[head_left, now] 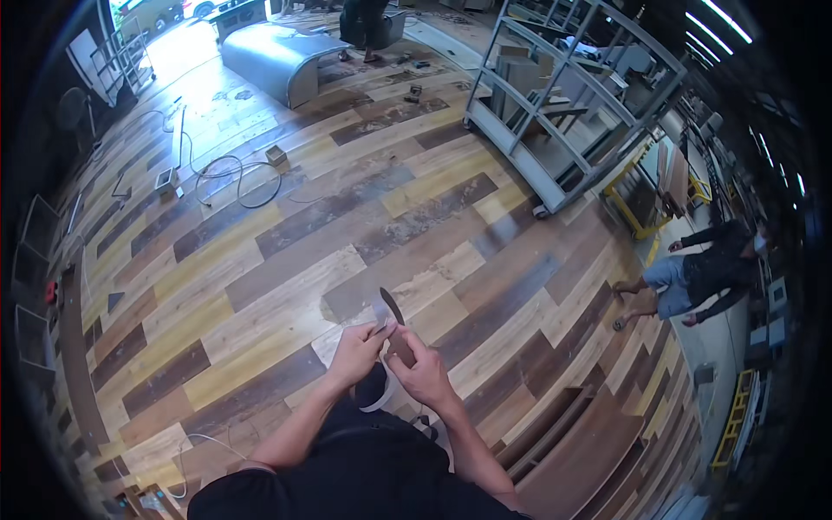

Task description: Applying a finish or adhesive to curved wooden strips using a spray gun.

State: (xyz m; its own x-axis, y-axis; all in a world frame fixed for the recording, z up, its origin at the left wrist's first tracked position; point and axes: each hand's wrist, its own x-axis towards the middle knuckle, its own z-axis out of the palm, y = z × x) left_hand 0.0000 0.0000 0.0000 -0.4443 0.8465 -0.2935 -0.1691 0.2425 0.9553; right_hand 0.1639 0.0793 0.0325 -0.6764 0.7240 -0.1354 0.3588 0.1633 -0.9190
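Close in front of my body, both hands meet around a thin, curved brown strip. Its dark pointed end sticks up beyond my fingers, and a wider brown part shows between the hands. My left hand is closed, its thumb and fingertips pinching at the strip's edge. My right hand is closed around the brown part from the right. Below the hands a pale, curved band hangs by my dark clothing; I cannot tell whether it belongs to the same strip.
Brown curved panels lie at my right. A grey wheeled rack stands ahead right, with a person walking below it. A cable loops on the patchwork floor; a curved silver panel lies beyond.
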